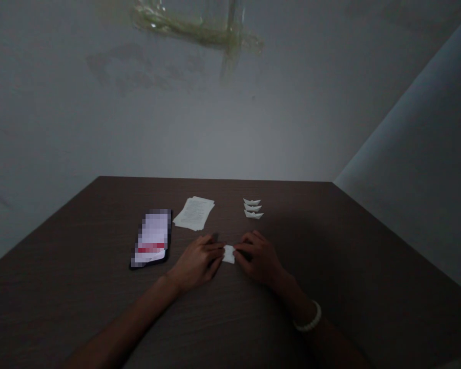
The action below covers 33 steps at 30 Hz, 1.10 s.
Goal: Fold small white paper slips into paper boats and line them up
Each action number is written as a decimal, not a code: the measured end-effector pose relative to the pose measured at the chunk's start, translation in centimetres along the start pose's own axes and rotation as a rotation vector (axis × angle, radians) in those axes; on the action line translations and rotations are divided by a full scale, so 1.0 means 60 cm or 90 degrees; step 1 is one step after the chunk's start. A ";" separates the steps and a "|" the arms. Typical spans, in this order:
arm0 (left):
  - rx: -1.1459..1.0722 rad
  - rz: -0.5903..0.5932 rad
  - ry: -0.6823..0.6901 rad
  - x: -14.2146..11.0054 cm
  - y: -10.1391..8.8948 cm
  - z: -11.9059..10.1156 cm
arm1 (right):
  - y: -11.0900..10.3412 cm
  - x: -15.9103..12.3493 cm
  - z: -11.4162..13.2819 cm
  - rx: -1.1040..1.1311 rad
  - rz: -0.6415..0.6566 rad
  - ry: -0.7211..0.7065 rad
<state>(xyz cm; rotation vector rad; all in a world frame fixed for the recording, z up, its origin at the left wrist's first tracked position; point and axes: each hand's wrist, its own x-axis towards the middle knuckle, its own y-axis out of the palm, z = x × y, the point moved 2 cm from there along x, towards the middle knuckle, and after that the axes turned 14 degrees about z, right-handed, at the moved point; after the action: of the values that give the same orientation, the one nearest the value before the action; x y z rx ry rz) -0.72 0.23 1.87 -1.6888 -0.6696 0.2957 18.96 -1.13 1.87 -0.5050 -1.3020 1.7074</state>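
Observation:
A small white piece of paper (229, 254) lies on the table between my two hands, and its side edges are partly hidden under my fingers. My left hand (200, 260) is closed on the paper's left edge, thumb and fingers drawn together there. From the other side my right hand (259, 258) pinches the right edge. Just beyond my hands, three small folded paper boats (253, 216) sit in a row, one behind another. To their left rests a stack of printed paper sheets (194, 212).
A phone (151, 238) with a lit, blurred-out screen lies left of the paper stack. The dark wooden table (100, 205) ends at a grey wall (215, 128) at the back. A pale bracelet (309, 319) circles my right wrist.

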 end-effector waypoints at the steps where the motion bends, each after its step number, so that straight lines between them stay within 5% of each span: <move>1: 0.004 -0.002 0.000 0.000 0.001 -0.001 | 0.002 0.000 0.000 -0.016 0.010 0.008; 16: 0.058 0.055 -0.027 0.002 -0.004 -0.009 | 0.004 0.001 0.009 -0.102 0.015 0.006; 33: 0.001 0.040 -0.051 -0.001 -0.001 -0.004 | -0.006 -0.010 0.028 -0.069 0.082 -0.192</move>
<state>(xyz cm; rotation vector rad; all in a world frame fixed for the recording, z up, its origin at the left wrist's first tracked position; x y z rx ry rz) -0.61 -0.01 1.97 -1.7063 -0.6750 0.4101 18.13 -2.57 2.70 -0.4125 -1.6134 1.8798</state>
